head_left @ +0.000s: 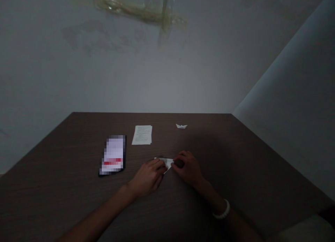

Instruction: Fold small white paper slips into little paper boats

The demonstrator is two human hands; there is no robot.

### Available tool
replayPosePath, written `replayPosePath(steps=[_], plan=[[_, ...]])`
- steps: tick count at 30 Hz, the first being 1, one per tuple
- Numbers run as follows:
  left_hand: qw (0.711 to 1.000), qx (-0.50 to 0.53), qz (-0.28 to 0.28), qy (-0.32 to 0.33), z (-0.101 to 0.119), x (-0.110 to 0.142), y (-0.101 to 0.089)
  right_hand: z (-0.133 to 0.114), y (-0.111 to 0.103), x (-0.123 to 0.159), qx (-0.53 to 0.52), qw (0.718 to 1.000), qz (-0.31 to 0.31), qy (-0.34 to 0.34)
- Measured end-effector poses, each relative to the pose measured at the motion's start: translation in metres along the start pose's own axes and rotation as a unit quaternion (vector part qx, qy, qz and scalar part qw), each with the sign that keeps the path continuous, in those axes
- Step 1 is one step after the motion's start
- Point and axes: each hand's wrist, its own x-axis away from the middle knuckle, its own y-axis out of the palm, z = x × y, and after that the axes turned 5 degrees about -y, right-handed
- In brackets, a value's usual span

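A small piece of folded white paper [169,162] lies on the brown table between my two hands. Its lower edge slants, so the visible part looks like a triangle. My left hand [147,176] rests over its left side with the fingers curled and closed on it, hiding much of the sheet. At the right corner, the thumb and index finger of my right hand [190,169] pinch the paper, leaving a round gap between them. A small white paper boat [181,126] stands farther back on the table, apart from both hands.
A stack of printed paper sheets [142,135] lies beyond my left hand. Left of it is a phone [114,154] with a lit, blurred screen. The brown table [78,140] meets a stained wall [146,78] at the back, and another wall [293,105] borders its right side.
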Motion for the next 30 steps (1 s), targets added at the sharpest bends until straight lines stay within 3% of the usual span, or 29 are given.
replayPosePath(steps=[14, 20, 30], plan=[[1.000, 0.007, 0.005, -0.003, 0.000, 0.000, 0.000, 0.008, 0.001, -0.001, -0.007, 1.000, -0.005, 0.014], [0.999, 0.023, 0.019, -0.012, -0.006, 0.000, 0.007, 0.003, -0.005, -0.006, -0.003, 0.997, -0.073, -0.018], [0.976, 0.142, 0.148, -0.073, -0.022, -0.004, 0.012, 0.013, -0.005, -0.025, -0.026, 0.989, -0.140, -0.032]])
